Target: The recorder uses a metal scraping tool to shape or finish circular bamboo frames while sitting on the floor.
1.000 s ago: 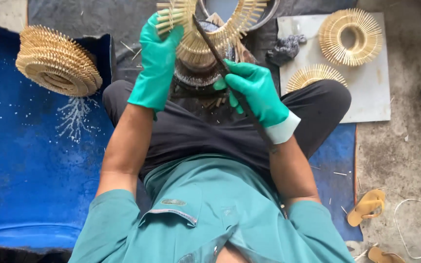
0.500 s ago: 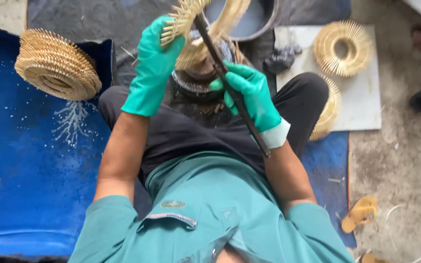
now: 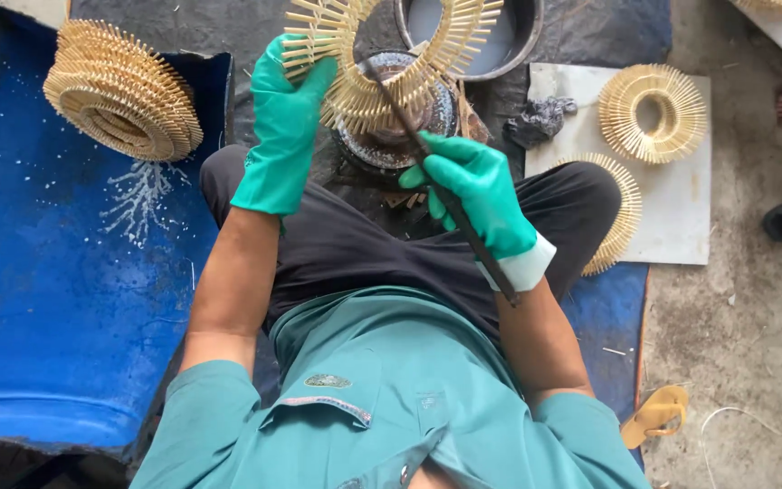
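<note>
Head view: my left hand (image 3: 284, 127), in a green rubber glove, was clamped on the rim of a ring of pale sticks (image 3: 382, 63), spiky like a sunburst, held above my lap. My right hand (image 3: 477, 195), gloved too, was closed round a thin dark rod (image 3: 436, 181) laid across the ring. The ring's top was cut off by the frame. Below it sat a dark round tin (image 3: 391, 136), contents hard to make out. A stack of finished rings (image 3: 119, 91) lay on blue sheeting (image 3: 56, 299).

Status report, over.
Left hand grips stick ring. Right hand holds dark rod against it, above round pot. Nothing blocking.
</note>
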